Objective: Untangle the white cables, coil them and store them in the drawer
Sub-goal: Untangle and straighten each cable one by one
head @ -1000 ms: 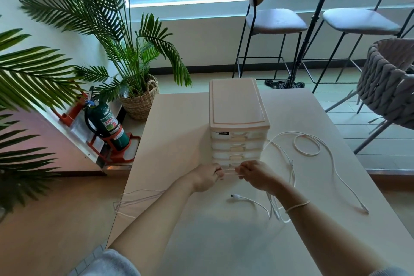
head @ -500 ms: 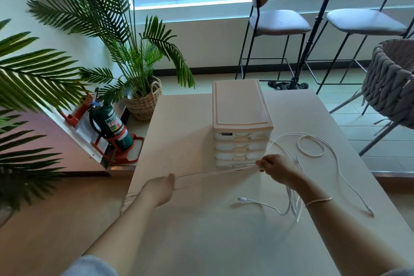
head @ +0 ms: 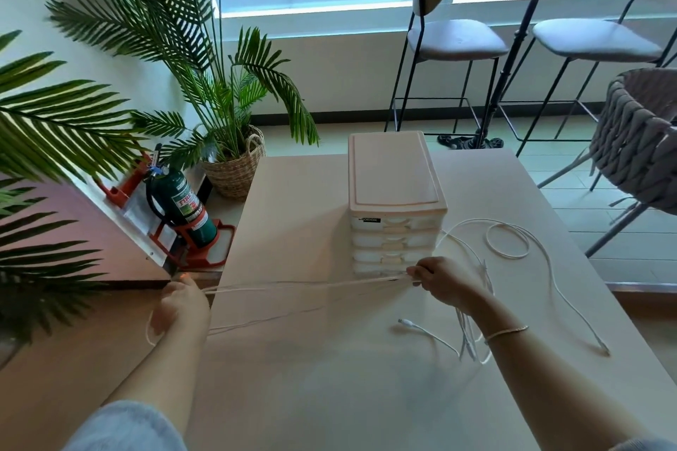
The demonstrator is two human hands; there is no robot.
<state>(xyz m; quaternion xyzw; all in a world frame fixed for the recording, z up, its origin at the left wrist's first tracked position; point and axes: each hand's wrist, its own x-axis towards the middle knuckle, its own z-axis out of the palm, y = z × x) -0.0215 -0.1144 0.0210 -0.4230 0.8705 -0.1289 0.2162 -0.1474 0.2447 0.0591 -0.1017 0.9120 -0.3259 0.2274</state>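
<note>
A drawer unit stands mid-worktop, just behind the right hand. Both hands pinch white cables taut between them; the left hand is beyond the worktop's left edge.

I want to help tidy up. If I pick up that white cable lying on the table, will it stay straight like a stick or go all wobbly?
Probably wobbly. The loose white cable lies in soft loops on the table, so it likely droops. It looks thin, so probably light. It goes straight only where the left hand and right hand stretch a length.
</note>
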